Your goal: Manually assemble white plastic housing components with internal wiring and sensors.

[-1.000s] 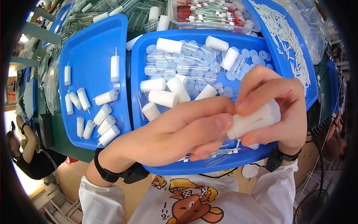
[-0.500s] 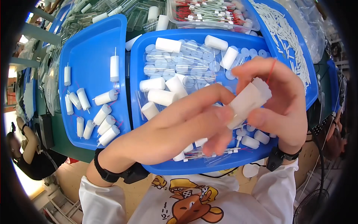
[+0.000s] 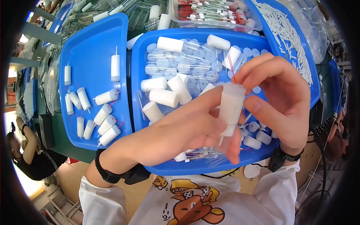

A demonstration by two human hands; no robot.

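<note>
My left hand is closed around a white cylinder that seems wrapped in a clear sleeve. It stands nearly upright, slightly tilted, with a pale disc at its top. A thin red wire rises from that end, and a narrow white pin sticks out below. The curled fingers of my right hand are at the cylinder's top edge, the fingertips beside the wire and the thumb against the side. Beneath both hands lies a blue tray of loose white cylinders, pale discs and clear tubes.
At left, a second blue tray holds several wired white cylinders. Behind are a clear box of red and white wires and a heap of clear tubes. A blue tray of short white sticks stands far right.
The held cylinder has turned from slanting to nearly upright and moved left, its wired end now upward. My right fingers have shifted left to its top.
</note>
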